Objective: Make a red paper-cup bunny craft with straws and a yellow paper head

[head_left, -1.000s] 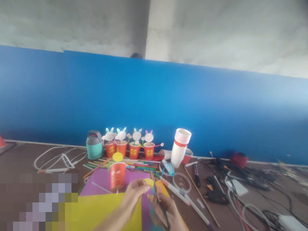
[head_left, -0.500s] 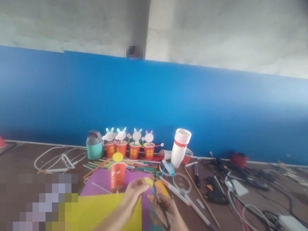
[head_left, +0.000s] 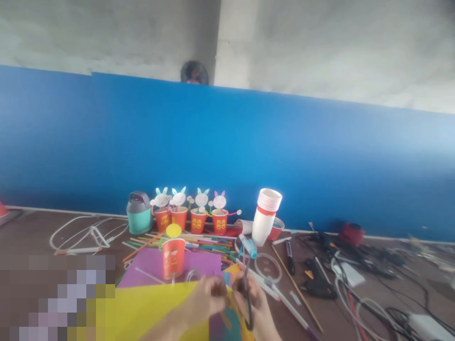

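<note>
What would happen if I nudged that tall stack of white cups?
The cup stack would probably tip easily, being tall and narrower at its foot. It's likely light, looking like thin paper, and could roll once down, given its round sides.

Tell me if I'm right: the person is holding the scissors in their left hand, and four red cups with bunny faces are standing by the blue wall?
Nearly! The scissors are in the person's right hand, not the left hand, as the head view shows. Four red cups with bunny faces are standing by the blue wall.
</note>
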The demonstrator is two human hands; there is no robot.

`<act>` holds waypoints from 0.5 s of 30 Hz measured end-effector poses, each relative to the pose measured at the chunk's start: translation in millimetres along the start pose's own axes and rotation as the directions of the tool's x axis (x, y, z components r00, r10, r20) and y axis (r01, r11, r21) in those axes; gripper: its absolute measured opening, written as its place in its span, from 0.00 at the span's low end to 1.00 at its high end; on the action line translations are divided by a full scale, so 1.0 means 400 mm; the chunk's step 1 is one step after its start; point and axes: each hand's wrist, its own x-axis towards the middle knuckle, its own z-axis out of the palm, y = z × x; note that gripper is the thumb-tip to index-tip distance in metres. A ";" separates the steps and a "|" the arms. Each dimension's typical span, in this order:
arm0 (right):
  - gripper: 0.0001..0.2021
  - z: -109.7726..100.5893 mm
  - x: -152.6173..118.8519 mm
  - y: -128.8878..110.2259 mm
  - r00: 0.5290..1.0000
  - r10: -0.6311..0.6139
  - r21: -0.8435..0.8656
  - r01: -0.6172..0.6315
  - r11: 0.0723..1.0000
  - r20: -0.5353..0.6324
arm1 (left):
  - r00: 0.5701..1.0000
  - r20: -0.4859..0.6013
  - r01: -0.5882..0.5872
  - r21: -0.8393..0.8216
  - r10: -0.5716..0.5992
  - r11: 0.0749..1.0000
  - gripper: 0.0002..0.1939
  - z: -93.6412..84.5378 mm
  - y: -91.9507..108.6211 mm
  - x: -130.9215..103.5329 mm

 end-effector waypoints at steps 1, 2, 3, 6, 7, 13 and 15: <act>0.20 -0.001 0.001 0.002 1.000 0.005 0.009 -0.005 1.000 -0.006 | 1.000 -0.005 -0.004 -0.011 0.004 1.000 0.05 0.003 -0.001 0.000; 0.20 0.000 0.000 0.002 1.000 0.010 0.020 -0.010 1.000 -0.011 | 1.000 -0.011 -0.007 -0.026 0.007 1.000 0.04 0.006 0.001 0.001; 0.20 0.001 -0.002 0.001 1.000 0.013 0.029 -0.012 0.999 -0.013 | 1.000 -0.011 -0.008 -0.042 0.007 0.999 0.03 0.008 0.004 0.000; 0.19 0.007 -0.008 -0.018 1.000 0.017 0.020 -0.017 1.000 0.001 | 1.000 0.009 -0.006 -0.125 0.008 0.992 0.05 0.017 0.019 -0.003; 0.18 0.009 -0.010 -0.028 1.000 0.015 0.012 -0.015 1.000 0.004 | 1.000 0.010 -0.009 -0.158 0.011 0.987 0.06 0.020 0.024 -0.005; 0.18 0.020 -0.034 -0.038 0.976 0.163 -0.118 -0.146 0.982 0.148 | 0.984 -0.176 -0.043 -0.380 -0.027 0.924 0.13 0.039 0.039 -0.023; 0.20 0.029 -0.049 -0.016 0.961 0.222 -0.109 -0.207 0.972 0.164 | 0.956 -0.279 -0.048 -0.462 -0.094 0.885 0.13 0.046 0.041 -0.031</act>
